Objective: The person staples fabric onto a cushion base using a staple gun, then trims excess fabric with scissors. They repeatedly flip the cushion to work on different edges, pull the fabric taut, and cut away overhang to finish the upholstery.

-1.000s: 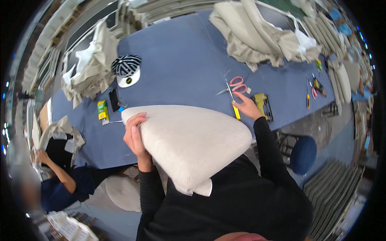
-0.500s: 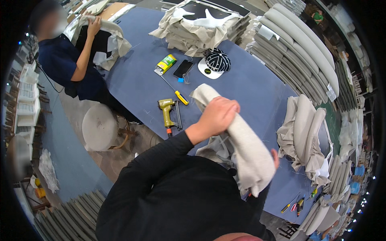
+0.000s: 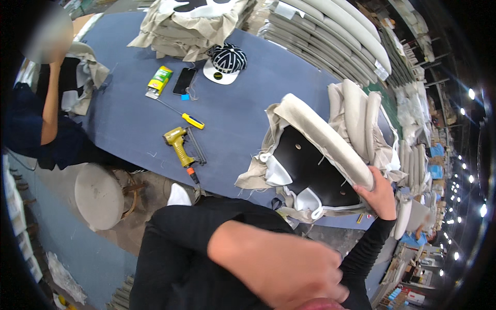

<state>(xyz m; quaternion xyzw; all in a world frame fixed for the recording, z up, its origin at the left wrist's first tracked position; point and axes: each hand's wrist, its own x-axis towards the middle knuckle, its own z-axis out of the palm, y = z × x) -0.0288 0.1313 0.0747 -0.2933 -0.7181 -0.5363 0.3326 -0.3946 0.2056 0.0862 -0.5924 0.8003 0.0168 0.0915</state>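
Note:
An upholstered chair pad (image 3: 330, 139) stands tilted on the blue table, its beige padded edge up. Its black backing (image 3: 305, 160) faces me, and loose beige fabric and white padding hang around the rim. My right hand (image 3: 380, 194) is closed on the pad's right end, thumb on the near side. My left hand (image 3: 289, 268) is off the pad, raised close in front of me; it is blurred, with its fingers bent and mostly hidden. On the table to the left lie an olive staple gun (image 3: 178, 144) with an orange hose fitting and a yellow-handled screwdriver (image 3: 193, 121).
A patterned cap (image 3: 229, 59), a phone (image 3: 185, 81) and a green-yellow packet (image 3: 160, 78) lie farther back on the table (image 3: 124, 103). Covered pads (image 3: 356, 116) are stacked at right, more (image 3: 194, 33) behind. A co-worker (image 3: 49, 113) handles another pad at left; a round stool (image 3: 98, 196) stands below.
My left hand has let go of the pad and come back toward me. The pad has turned, showing its black backing, and stands on the table. The view has swung right.

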